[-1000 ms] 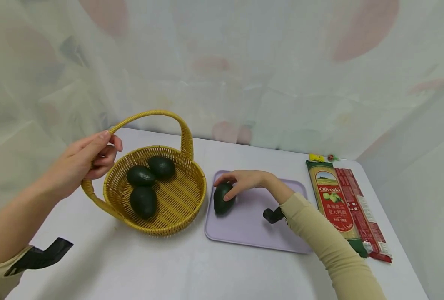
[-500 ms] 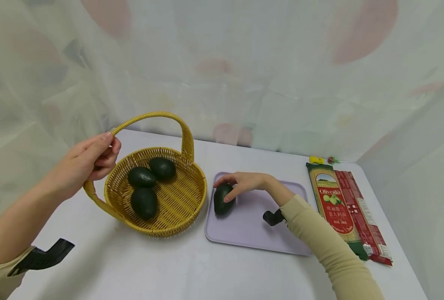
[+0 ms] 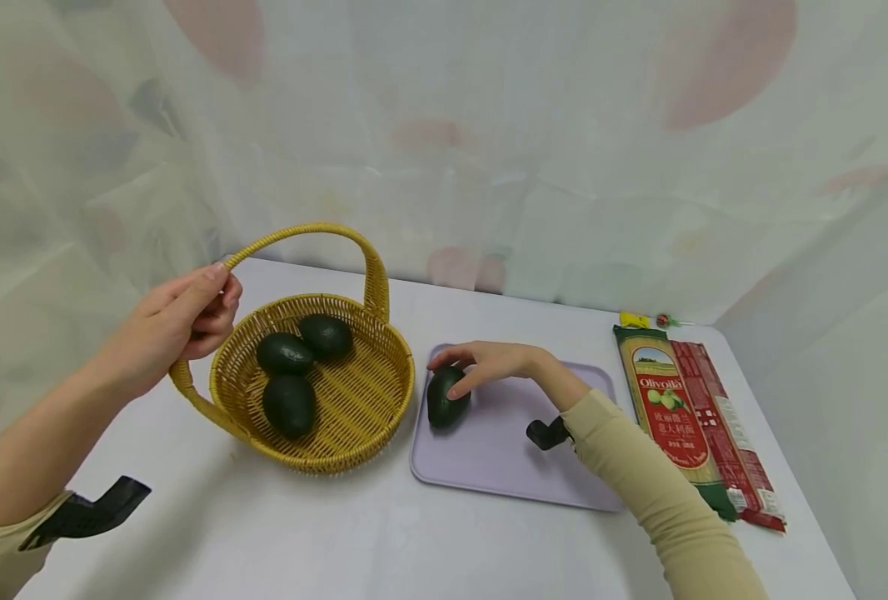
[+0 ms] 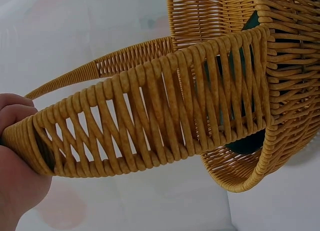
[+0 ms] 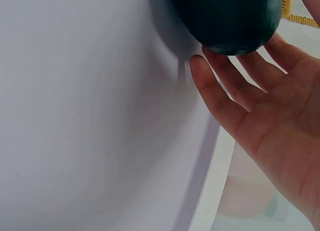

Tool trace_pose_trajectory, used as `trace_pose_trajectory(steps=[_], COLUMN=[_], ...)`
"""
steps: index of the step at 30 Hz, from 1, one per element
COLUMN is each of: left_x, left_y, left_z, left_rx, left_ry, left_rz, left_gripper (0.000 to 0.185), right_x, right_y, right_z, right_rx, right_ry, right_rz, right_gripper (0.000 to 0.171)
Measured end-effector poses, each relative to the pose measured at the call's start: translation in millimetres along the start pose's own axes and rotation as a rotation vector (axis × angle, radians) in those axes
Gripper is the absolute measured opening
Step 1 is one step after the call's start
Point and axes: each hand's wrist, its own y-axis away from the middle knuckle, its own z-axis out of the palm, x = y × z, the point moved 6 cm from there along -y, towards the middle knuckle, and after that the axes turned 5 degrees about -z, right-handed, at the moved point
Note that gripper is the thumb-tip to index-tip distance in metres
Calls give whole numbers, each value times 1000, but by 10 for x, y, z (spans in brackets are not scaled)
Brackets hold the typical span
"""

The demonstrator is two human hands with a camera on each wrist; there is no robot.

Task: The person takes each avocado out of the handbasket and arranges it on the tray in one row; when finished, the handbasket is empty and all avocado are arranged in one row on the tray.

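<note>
One avocado point(image 3: 446, 397) is lying on the left part of a lilac tray point(image 3: 504, 454), its long axis running from near to far, tipped slightly toward the basket side. The right hand point(image 3: 489, 364) is arching over it from the right, fingers bent loosely over the fruit and touching its top and side; in the right wrist view the fingertips point(image 5: 200, 66) are resting against the dark skin while the palm is standing clear, so the hold is light rather than clamped. The left hand point(image 3: 170, 325) is gripping the woven handle point(image 3: 316, 233) of the wicker basket point(image 3: 384, 392) near its left root, fingers wrapping round the band. The basket is sitting on the white table point(image 3: 301, 533) just left of the tray. Three avocados are lying inside it: two side by side at the back point(image 3: 284, 353) point(image 3: 326, 335) and one nearer point(image 3: 289, 405). That is making four avocados in all. Two pasta packets point(image 3: 684, 417) are lying lengthwise right of the tray.
</note>
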Motion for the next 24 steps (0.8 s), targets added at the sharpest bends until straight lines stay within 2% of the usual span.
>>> trace_pose_trajectory(steps=[5, 11, 14, 18, 24], left_x=[1, 4, -3, -13, -5], left_y=[4, 7, 4, 0, 4], left_z=[-2, -3, -6, -13, -11], left_rx=[23, 41, 45, 56, 67], left_ry=[-21, -35, -33, -44, -56], left_rz=[-7, -5, -5, -3, 13], left_gripper=[29, 30, 31, 33, 33], right_x=[-1, -63, -142, -281, -513], right_y=[-10, 14, 34, 35, -31], right_z=[-25, -131, -183, -216, -214], right_rx=[41, 168, 209, 222, 198], right_ry=[12, -72, -68, -45, -43], right_rz=[-22, -75, -96, -102, -123], right_gripper=[56, 44, 38, 32, 30])
